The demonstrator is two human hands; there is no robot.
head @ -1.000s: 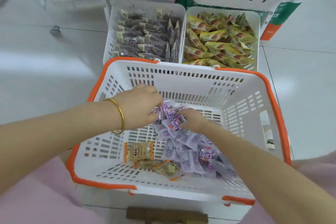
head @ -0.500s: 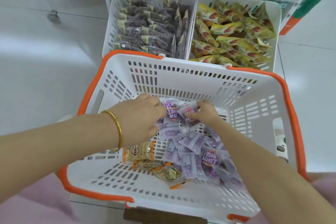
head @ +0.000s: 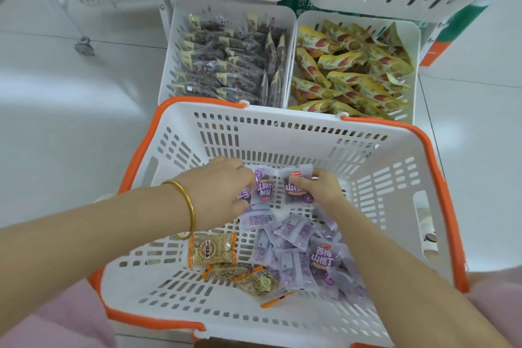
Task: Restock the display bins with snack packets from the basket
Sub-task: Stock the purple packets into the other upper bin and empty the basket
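A: Change over the last half second?
B: Left hand (head: 217,191) and right hand (head: 323,191) now hold purple packets (head: 264,188) pinched in curled fingers (head: 300,181), lifted off the pile (head: 293,258) toward the basket's (head: 282,137) far wall.
A: Meaning?
B: Pickup looks done; bins (head: 169,70) not yet fed.

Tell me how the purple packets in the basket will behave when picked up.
Probably light and floppy: the purple packets lie crumpled in a loose heap. Their glossy film looks slippery, so several pinched together may slide apart.
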